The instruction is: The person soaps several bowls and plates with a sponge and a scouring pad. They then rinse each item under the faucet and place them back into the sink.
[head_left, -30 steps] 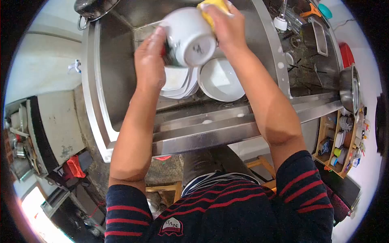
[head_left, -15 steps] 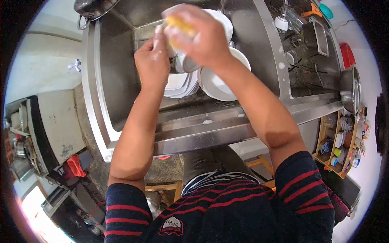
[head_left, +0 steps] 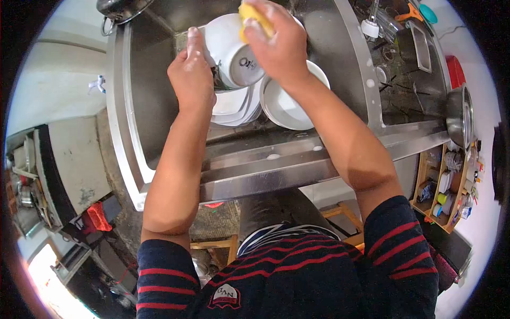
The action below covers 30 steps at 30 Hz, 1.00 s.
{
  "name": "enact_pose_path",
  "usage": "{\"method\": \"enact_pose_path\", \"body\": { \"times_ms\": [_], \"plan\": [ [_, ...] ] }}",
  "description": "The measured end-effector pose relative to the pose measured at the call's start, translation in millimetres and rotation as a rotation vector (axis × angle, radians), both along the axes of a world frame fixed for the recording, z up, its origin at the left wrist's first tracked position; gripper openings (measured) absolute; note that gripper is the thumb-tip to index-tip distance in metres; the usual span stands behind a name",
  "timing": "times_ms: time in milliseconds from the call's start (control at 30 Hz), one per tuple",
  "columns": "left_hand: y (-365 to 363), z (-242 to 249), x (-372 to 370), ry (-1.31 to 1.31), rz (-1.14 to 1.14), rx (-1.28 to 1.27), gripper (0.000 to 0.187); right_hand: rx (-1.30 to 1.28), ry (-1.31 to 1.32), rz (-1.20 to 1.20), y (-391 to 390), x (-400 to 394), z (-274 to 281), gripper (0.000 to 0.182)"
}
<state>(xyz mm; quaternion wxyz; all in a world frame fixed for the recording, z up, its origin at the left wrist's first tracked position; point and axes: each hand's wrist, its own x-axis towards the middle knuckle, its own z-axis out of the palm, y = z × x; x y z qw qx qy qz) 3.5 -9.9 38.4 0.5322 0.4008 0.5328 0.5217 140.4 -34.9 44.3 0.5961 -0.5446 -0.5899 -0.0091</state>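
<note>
My left hand (head_left: 192,74) grips a white bowl (head_left: 222,38) by its left side, thumb up along the wall. The bowl is tilted so that its base, with a dark printed mark, faces me. In my right hand (head_left: 277,45) is a yellow sponge (head_left: 256,20), pressed against the bowl's upper right side. Suds whiten the fingers of both hands. Below the bowl lie stacked white plates (head_left: 229,110) in the sink. A round white dish (head_left: 287,109) sits to their right, partly under my right forearm.
The steel sink (head_left: 340,69) has a raised front edge (head_left: 265,178) with foam spots. A dark pot (head_left: 123,9) stands at the upper left corner. The second basin at right holds a rectangular metal container (head_left: 419,48); a steel bowl (head_left: 458,117) rests at its right edge.
The bowl has turned so its printed base now shows. My right hand with the sponge has moved up and right across it; my left hand has shifted slightly left.
</note>
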Motion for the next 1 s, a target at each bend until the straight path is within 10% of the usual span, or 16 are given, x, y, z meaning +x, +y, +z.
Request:
{"method": "enact_pose_path", "body": {
  "times_ms": [133, 533, 1000],
  "plan": [
    [5, 4, -9, -0.18, 0.029, -0.068, 0.038, 0.171, -0.37, 0.202, -7, -24, -2, 0.031],
    [11, -18, -14, -0.563, -0.054, -0.113, 0.041, 0.221, -0.417, 0.182, 0, -28, -9, 0.02],
    [10, -2, -9, -0.458, -0.031, -0.275, 0.044, 0.113, -0.415, 0.044, 5, -15, -8, 0.021]
  ]
}}
